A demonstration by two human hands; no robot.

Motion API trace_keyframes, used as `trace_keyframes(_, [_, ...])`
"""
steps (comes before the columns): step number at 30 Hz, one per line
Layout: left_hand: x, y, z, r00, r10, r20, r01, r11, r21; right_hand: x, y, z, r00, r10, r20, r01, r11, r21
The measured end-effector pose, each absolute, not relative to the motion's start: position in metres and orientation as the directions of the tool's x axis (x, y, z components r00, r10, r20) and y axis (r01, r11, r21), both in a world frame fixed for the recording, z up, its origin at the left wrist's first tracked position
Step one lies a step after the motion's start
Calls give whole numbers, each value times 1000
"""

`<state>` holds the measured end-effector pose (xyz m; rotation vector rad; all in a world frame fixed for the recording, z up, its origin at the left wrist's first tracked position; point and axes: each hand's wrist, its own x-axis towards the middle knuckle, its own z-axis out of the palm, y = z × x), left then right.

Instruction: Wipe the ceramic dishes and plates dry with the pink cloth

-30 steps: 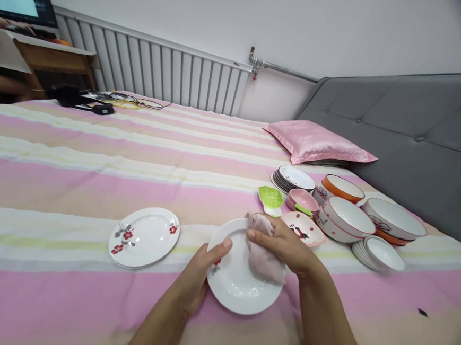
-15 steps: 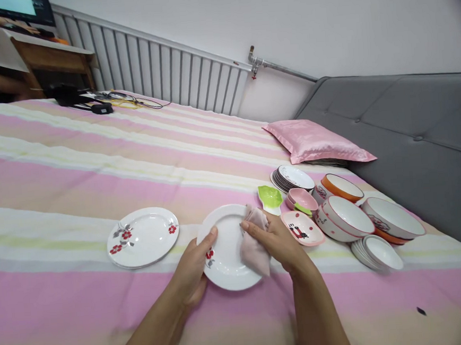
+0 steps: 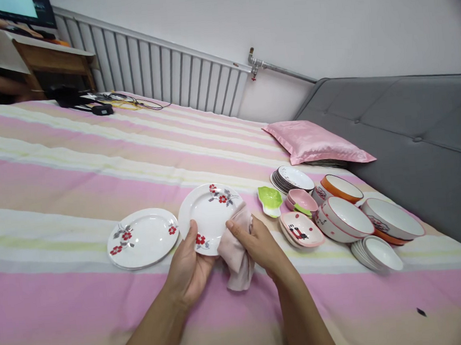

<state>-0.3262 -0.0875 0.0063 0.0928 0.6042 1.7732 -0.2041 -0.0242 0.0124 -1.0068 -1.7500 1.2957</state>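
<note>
A round white ceramic plate [image 3: 211,215] carries red flowers with grey leaves; the soft cloth [image 3: 237,254] is pale pink; the bed's striped sheet [image 3: 94,167] runs pink, cream and peach.

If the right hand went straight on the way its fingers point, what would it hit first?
Probably the white round plate with red flowers, tilted up in the left hand. The right hand, clutching a pale pink cloth, points up-left at its rim; depth is unclear.
</note>
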Motion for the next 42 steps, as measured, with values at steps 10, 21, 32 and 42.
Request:
trace_keyframes(10, [-331,-84,1,-359,902,-240,-882,-244,402,-175,-21,28,-445,880,-165,254,-53,-966])
trace_keyframes(21, [-336,-82,-4,-456,844,-283,-854,-326,404,-156,-11,38,-235,949,211,-90,195,-977])
trace_keyframes(32, [-335,-81,-3,-465,841,-275,-847,-333,415,-156,-6,32,-100,952,289,409,304,-860])
trace_keyframes(42, [-336,-82,-5,-451,851,-267,-856,-329,398,-156,-30,60,197,951,236,-76,255,-964])
